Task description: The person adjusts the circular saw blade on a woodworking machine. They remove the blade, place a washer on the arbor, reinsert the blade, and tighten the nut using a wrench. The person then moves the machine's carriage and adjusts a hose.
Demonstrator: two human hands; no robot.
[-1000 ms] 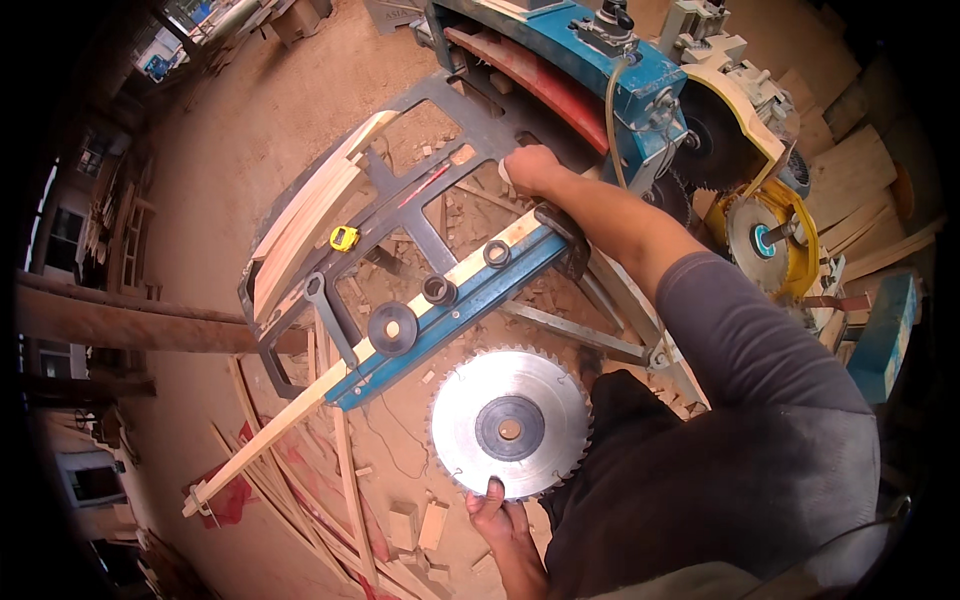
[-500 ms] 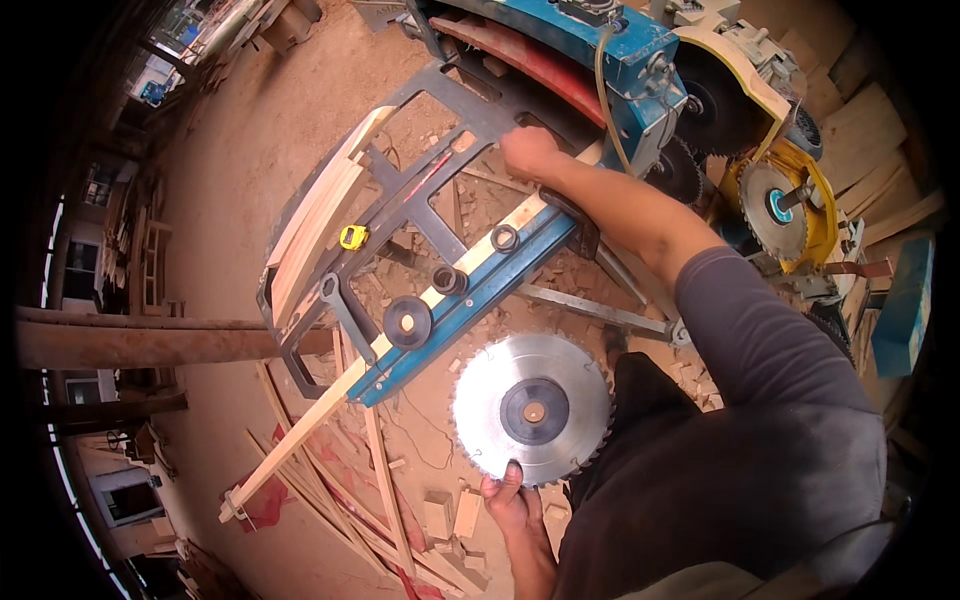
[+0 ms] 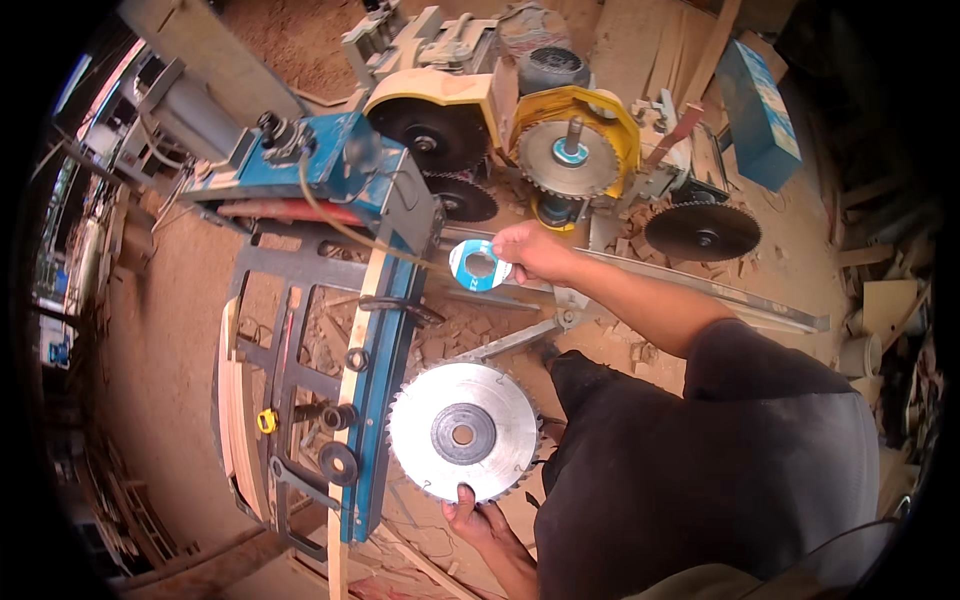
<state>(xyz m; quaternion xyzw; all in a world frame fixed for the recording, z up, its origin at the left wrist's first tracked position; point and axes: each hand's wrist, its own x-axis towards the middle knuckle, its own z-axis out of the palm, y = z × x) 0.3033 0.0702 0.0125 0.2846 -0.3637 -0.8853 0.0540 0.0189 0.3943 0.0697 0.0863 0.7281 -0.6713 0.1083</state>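
Observation:
My left hand (image 3: 480, 520) grips the lower rim of a silver circular saw blade (image 3: 410, 425), thumb on its face. The blade is held flat toward me, and a dark grey round flange (image 3: 463, 434) lies over its centre. In my right hand (image 3: 535, 252), pinched by the edge, is a flat blue and white ring (image 3: 468, 270) with a large centre hole. Beyond that hand, another toothed saw blade (image 3: 545, 160) sits on a spindle inside a yellow guard (image 3: 625, 130), with a blue and white ring around the shaft.
At left stands a blue-edged machine frame (image 3: 375, 440) carrying black collars (image 3: 338, 463), a wrench (image 3: 305, 480), a yellow tape measure (image 3: 267, 421) and wooden strips (image 3: 238, 420). Dark saw blades (image 3: 703, 231) are mounted on the far machinery. Wood offcuts litter the ground.
My right hand has come away from the machine frame and now holds the blue and white ring. The view has swung right; my left hand still holds the saw blade.

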